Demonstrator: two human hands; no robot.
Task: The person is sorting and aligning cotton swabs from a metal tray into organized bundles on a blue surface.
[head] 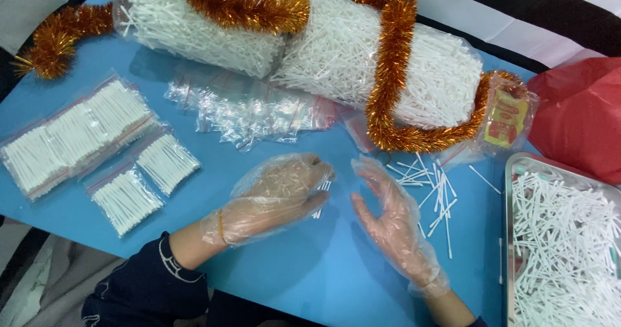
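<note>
1. The left hand (278, 194), in a loose clear plastic glove, lies palm down near the middle of the blue table (310, 269). Its forearm comes in from the near left in a dark sleeve (149, 282), wrist roughly level.
2. Its fingers are curled into a closed grasp around a small bundle of white sticks (321, 194); the stick tips poke out at the right edge of the fist, by the fingertips.
3. The right hand (388, 220), also gloved, stands just right of the left hand, apart from it. Its forearm rises from the near edge, right of centre.
4. This hand is released: palm turned leftward toward the other hand, fingers stretched and slightly spread, pointing far, holding nothing.
5. Loose sticks (433, 191) lie scattered on the table just right of the right hand's fingers, not touching it.
6. A metal tray (511, 236) at the right edge holds a heap of the same sticks.
7. Far across the table lie two big clear bags of sticks (349, 55), with orange tinsel (391, 62) draped over them.
8. Empty small zip bags (252, 110) sit in a pile between the big bags and the hands.
9. At the left lie filled packets (97, 146) of sticks, well apart from both hands.
10. A red bag (579, 113) sits at the far right.
</note>
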